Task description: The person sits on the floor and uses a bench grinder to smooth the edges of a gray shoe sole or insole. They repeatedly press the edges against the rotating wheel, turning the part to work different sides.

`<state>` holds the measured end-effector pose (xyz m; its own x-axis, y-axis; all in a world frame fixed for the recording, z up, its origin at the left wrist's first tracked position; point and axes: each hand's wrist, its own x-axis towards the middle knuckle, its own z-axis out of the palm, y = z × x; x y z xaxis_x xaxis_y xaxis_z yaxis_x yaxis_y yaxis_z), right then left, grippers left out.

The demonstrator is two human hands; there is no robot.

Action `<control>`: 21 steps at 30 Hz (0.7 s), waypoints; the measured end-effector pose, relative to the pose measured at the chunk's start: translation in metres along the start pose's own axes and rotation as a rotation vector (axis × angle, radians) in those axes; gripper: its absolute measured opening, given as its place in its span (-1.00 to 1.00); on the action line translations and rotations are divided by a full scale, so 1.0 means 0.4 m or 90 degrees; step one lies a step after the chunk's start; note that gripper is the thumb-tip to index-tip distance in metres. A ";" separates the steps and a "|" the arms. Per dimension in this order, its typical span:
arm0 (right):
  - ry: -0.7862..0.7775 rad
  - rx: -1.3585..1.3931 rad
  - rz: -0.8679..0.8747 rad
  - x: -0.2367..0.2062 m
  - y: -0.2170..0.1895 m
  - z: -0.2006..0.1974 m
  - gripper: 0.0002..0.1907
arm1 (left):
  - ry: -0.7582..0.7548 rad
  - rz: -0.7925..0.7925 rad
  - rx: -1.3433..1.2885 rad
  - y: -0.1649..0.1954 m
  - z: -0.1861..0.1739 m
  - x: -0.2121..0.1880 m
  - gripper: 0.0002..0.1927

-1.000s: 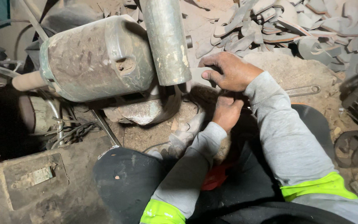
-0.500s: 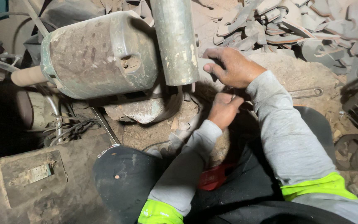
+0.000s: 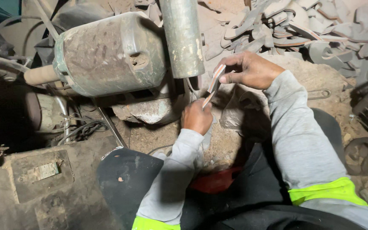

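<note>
Two hands hold one thin curved strip (image 3: 213,85) just right of the motor (image 3: 111,53): the right hand (image 3: 250,70) pinches its upper end in closed fingers, and the left hand (image 3: 196,117) grips the lower end below. To work it well, I judge both grips should stay firm and the strip steady against the one upright roller (image 3: 183,36). Many similar cut pieces (image 3: 294,30) lie heaped beyond the motor, too jumbled to count.
</note>
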<state>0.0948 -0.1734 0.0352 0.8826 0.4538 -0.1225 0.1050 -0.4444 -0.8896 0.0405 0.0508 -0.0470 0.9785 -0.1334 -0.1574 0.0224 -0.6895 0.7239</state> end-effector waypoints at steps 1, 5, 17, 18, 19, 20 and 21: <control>-0.003 0.015 -0.027 -0.011 -0.005 -0.004 -0.72 | 0.004 -0.002 0.016 0.001 0.002 -0.006 -0.75; 0.045 -0.004 -0.090 -0.039 -0.017 -0.012 -0.77 | -0.015 0.001 -0.001 0.023 0.014 -0.003 -0.52; 0.211 -0.127 0.007 -0.021 0.034 0.015 -0.65 | -0.121 0.075 -0.348 0.075 0.139 -0.017 -0.70; 0.220 -0.127 -0.001 -0.021 0.040 0.015 -0.65 | -0.154 0.045 -0.426 0.067 0.140 -0.011 -0.75; 0.228 -0.127 -0.011 -0.017 0.044 0.016 -0.65 | -0.189 0.029 -0.530 0.064 0.141 -0.005 -0.75; 0.237 -0.128 -0.023 -0.013 0.047 0.017 -0.64 | -0.224 0.013 -0.633 0.063 0.138 0.005 -0.74; 0.220 -0.100 -0.024 -0.007 0.049 0.022 -0.68 | -0.258 -0.006 -0.736 0.062 0.132 0.009 -0.72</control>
<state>0.0902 -0.1767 0.0141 0.9764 0.1970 0.0884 0.1858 -0.5581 -0.8087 0.0337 -0.0043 -0.0650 0.8472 -0.4865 -0.2135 0.3996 0.3186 0.8595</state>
